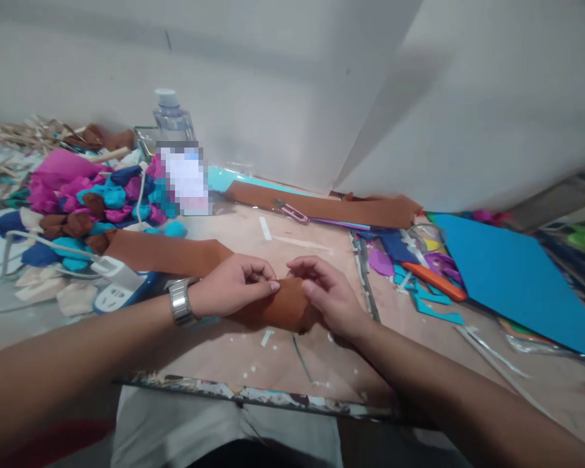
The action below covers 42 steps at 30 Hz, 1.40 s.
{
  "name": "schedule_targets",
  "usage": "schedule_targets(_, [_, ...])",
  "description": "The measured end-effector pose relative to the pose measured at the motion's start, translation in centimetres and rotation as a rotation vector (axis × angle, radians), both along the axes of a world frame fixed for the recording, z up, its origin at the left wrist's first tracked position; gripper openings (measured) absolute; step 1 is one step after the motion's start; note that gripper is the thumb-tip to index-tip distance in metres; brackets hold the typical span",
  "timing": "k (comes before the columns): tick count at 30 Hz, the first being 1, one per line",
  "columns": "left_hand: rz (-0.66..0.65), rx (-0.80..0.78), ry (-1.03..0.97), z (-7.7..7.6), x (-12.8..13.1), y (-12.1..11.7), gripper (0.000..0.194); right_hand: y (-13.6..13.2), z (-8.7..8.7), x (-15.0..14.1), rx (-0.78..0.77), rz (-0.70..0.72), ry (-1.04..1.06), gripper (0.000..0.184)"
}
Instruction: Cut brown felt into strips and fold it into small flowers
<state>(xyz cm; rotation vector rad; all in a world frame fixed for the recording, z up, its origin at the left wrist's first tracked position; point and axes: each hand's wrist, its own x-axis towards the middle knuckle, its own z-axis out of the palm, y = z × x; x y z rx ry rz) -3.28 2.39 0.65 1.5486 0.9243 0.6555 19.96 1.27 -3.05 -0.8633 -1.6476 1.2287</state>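
One brown piece (pixel 283 311) sits between my left hand (pixel 238 283) and right hand (pixel 335 298), just below the centre of the frame.
Head view: I see its long axis running roughly left to right above the surface (pixel 331 370); the left hand covers its upper left, the right hand is nearer its right end. My left fingers are narrow, pinching the upper edge; my right thumb touches the right end, though how tightly those fingers close I cannot tell. Another brown strip (pixel 168 253) lies left of centre.

matt brown paper (pixel 283 305), glossy clear plastic bottle (pixel 174 123), shiny metal watchband (pixel 180 301)
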Motion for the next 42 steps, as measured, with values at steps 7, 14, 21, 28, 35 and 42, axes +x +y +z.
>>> schedule_targets(7, [0.012,-0.018,-0.019,-0.6,0.1,0.0,0.026,-1.1,0.2,0.0,0.231,-0.023,-0.199,0.039])
schedule_targets(14, [-0.013,-0.018,-0.043,-0.5,0.1,-0.2,0.025,-0.9,0.3,-0.2,0.301,-0.077,-0.213,0.021])
schedule_targets(21, [-0.072,0.102,0.04,-0.2,0.0,-0.6,0.022,-1.0,1.5,-0.2,0.423,-0.038,-0.274,0.016])
schedule_targets(28, [-0.067,0.154,0.086,-0.2,0.0,-0.8,0.018,-0.9,1.7,-0.3,0.467,0.006,-0.291,0.011])
schedule_targets(35, [-0.06,0.148,0.09,-0.2,0.1,-1.0,0.022,-0.8,1.8,-0.2,0.487,0.004,-0.32,0.012])
schedule_targets(42, [-0.028,0.161,0.122,-0.2,0.0,-1.0,0.022,-0.5,1.6,-0.1,0.506,-0.007,-0.318,0.007])
